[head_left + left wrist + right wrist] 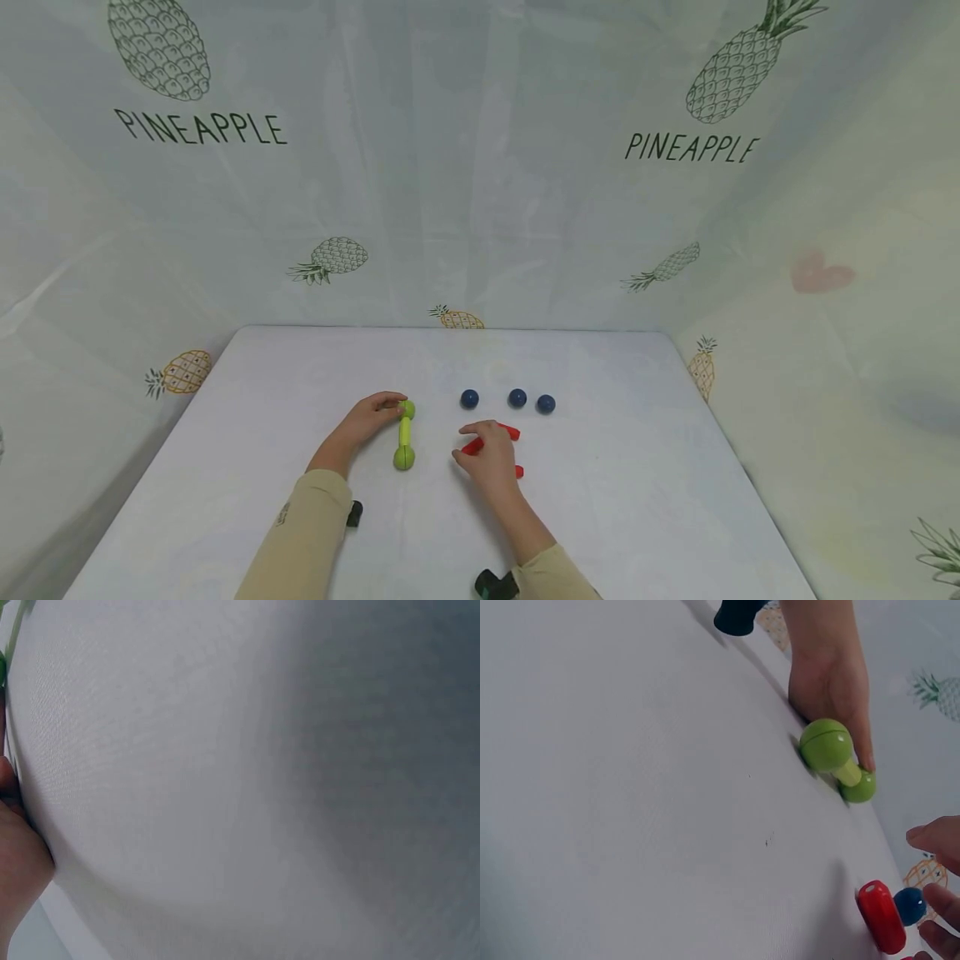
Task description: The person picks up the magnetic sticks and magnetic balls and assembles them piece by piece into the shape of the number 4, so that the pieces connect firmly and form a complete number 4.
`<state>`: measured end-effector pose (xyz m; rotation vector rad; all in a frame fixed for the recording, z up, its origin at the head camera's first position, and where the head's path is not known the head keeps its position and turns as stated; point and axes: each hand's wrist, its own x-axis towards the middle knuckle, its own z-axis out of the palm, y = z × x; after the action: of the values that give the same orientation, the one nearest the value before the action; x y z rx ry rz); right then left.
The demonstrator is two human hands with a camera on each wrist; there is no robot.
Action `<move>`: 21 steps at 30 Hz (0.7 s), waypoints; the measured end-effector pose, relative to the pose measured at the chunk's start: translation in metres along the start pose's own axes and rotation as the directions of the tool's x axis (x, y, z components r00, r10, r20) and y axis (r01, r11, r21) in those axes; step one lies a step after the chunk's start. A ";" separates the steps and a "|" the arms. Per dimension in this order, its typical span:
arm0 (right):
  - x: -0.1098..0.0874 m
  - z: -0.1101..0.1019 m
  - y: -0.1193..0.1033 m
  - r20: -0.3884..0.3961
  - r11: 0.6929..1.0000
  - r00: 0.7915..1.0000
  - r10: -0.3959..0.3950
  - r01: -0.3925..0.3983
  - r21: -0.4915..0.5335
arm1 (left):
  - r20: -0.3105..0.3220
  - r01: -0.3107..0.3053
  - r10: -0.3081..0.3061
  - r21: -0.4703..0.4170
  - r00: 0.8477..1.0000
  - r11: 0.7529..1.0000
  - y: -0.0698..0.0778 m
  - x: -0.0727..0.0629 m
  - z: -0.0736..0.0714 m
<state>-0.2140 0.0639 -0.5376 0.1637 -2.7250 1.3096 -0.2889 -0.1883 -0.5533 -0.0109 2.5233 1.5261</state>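
My left hand (372, 415) is at the far end of a dumbbell-shaped piece, two green balls (403, 457) joined by a yellow-green stick (405, 432). Its fingers and thumb hold the far ball (859, 787). In the left wrist view only part of this hand (22, 874) shows at the left edge. My right hand (492, 461) hovers over red sticks, thumb and fingers spread apart. One red stick (472, 447) shows between them in the head view; in the right wrist view that red stick (881, 916) lies clear of the fingertips. The hand partly covers other red sticks (513, 432).
Beyond the right hand, three dark blue balls (517, 398) lie on the white table (615, 483). Behind and around the table hangs a pale cloth (480, 167) printed with pineapples. A black wrist device (497, 585) sits by the right sleeve.
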 end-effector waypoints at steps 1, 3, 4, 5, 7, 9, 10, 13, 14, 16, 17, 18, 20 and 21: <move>0.000 0.000 0.002 0.004 1.000 1.000 -0.002 0.002 -0.007 | 0.000 0.002 -0.002 -0.004 1.000 1.000 0.000 0.000 0.000; 0.000 -0.002 0.004 0.010 1.000 1.000 -0.009 0.009 -0.021 | 0.000 0.005 -0.005 -0.012 1.000 1.000 -0.001 0.000 0.000; 0.000 -0.003 0.004 0.013 1.000 1.000 -0.012 0.012 -0.025 | 0.000 0.005 -0.005 -0.014 1.000 1.000 -0.001 0.001 0.000; 0.000 -0.003 0.005 0.016 1.000 1.000 -0.012 0.012 -0.029 | 0.001 0.004 -0.004 -0.017 1.000 1.000 -0.001 0.001 0.000; 0.000 -0.004 0.006 0.021 0.999 1.000 -0.012 0.013 -0.038 | 0.001 0.000 0.000 -0.019 1.000 1.000 -0.001 0.001 0.000; 0.000 -0.005 0.007 0.025 0.999 1.000 -0.013 0.014 -0.051 | 0.003 -0.001 0.001 -0.019 1.000 1.000 -0.001 0.001 0.000; 0.000 -0.005 0.007 0.028 0.999 1.000 -0.009 0.011 -0.052 | 0.002 -0.001 0.001 -0.016 1.000 1.000 -0.001 0.001 0.001; 0.001 -0.004 0.009 0.034 0.997 0.999 -0.025 0.027 -0.068 | 0.001 -0.003 0.003 -0.008 1.000 1.000 -0.001 0.001 0.001; 0.001 -0.004 0.010 0.037 0.997 0.999 -0.029 0.032 -0.073 | 0.000 -0.001 0.001 -0.006 1.000 1.000 -0.001 0.001 0.001; 0.002 -0.004 0.011 0.038 0.995 0.998 -0.045 0.048 -0.086 | 0.002 -0.003 0.003 0.002 1.000 1.000 -0.001 0.001 0.001; 0.002 -0.004 0.012 0.039 0.994 0.998 -0.051 0.055 -0.093 | 0.002 0.000 0.000 0.002 1.000 1.000 -0.001 0.001 0.001; 0.002 -0.003 0.012 0.040 0.993 0.998 -0.054 0.058 -0.102 | 0.003 0.001 -0.001 0.005 1.000 1.000 -0.001 0.001 0.001; 0.003 -0.003 0.013 0.046 0.993 0.998 -0.048 0.053 -0.105 | 0.002 0.006 -0.006 0.005 1.000 1.000 -0.001 0.001 0.001; 0.003 -0.003 0.013 0.050 0.993 0.998 -0.047 0.052 -0.106 | 0.001 0.005 -0.005 0.007 1.000 1.000 -0.001 0.001 0.001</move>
<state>-0.2191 0.0739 -0.5449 0.2538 -2.8025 1.1582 -0.2892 -0.1879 -0.5549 -0.0147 2.5263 1.5145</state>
